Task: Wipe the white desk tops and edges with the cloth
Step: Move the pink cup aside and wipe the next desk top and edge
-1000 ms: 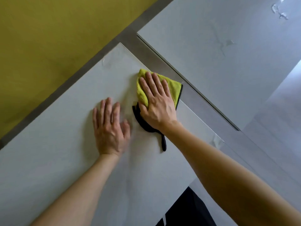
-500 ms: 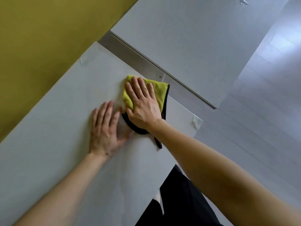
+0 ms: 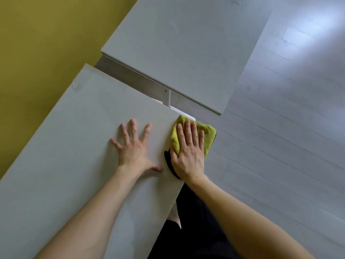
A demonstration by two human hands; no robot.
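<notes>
The right grip, a bare hand, is lying flat and unclenched on the cloth, its fingers straight and close together, pressing down rather than closing round anything. The cloth, yellow-green with a black trim showing beside the thumb, is sitting under that palm at the near worktop's right corner, and part of it is reaching past the edge over the floor. Whether the overhanging part is touching the side of the edge cannot be told. Just to the left, the left grip is also lying flat and unclenched, holding nothing, its fingers spread wide on the bare white surface and its thumb pointing toward the cloth's trim without touching it. Both forearms are reaching in from the bottom of the view. Below the right arm, dark clothing is showing beside the worktop's edge. Beyond the corner, a white bracket is standing in the narrow gap between this worktop and a second worktop, which is lying farther away and apart from it. A yellow wall is running along the left side of both, and the pale plank floor is catching a bright reflection at the upper right.
</notes>
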